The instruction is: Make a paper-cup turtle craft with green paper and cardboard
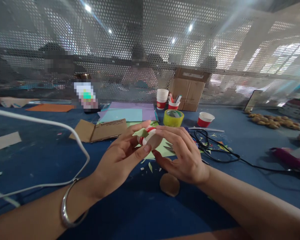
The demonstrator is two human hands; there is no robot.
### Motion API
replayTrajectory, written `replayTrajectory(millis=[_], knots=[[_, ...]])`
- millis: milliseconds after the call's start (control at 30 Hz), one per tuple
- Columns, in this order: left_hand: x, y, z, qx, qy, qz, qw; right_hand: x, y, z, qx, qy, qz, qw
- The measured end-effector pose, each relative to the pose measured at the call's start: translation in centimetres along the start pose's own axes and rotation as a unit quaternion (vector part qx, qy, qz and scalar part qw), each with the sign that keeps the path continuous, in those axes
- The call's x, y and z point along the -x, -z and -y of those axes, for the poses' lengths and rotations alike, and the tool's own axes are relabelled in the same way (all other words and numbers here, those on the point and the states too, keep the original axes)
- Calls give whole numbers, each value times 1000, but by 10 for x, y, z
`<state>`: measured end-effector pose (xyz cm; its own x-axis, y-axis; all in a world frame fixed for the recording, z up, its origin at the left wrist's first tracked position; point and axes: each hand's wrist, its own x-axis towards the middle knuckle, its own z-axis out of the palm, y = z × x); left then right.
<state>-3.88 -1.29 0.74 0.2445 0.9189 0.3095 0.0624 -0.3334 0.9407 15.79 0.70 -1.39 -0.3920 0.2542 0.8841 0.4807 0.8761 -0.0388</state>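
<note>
The blue table [130, 216] runs back to a perforated metal screen [110, 76], which bounds its far side. Between the two forearms plain blue surface shows, with a brown cardboard disc [169, 184] lying there just below the right hand [183, 156]. A white cable [50, 122] bends close past the left wrist, and a black cord [255, 166] winds away beyond the right hand. Scissors [168, 146] point out from behind the right fingers, over green paper [162, 151], and a yellow tape roll [173, 121] stands farther back.

A white paper cup [155, 141] with red bands is in the grip of both hands, raised above the table and tilted. The left hand [123, 151] clasps its left side, thumb across the near face; the right fingertips press its upper right edge, thumb below. A torn green scrap [140, 133] lies against the cup beside the left fingers.

The stacked cups [162, 99] carry a round mark and the cardboard box [186, 90] a pale label, both too small to read; the phone [86, 96] screen is blurred out
</note>
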Motion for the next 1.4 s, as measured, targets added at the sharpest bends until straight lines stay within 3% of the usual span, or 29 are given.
replayTrajectory(millis=[367,600,800,1067,1400], knots=[[1,-7,-5,11,20,-12,1000,5,-3,1,11,-2,-1,1000],[9,-9,4,37,-26,0,999,3,0,4,15,12,-14,1000],[11,-9,9,19,-102,7,995,1,-1,5,40,42,-36,998],[11,-7,17,29,-145,8,989,-1,0,6,70,73,-39,994],[11,-7,3,17,-63,-10,998,2,0,6,56,54,-6,997]])
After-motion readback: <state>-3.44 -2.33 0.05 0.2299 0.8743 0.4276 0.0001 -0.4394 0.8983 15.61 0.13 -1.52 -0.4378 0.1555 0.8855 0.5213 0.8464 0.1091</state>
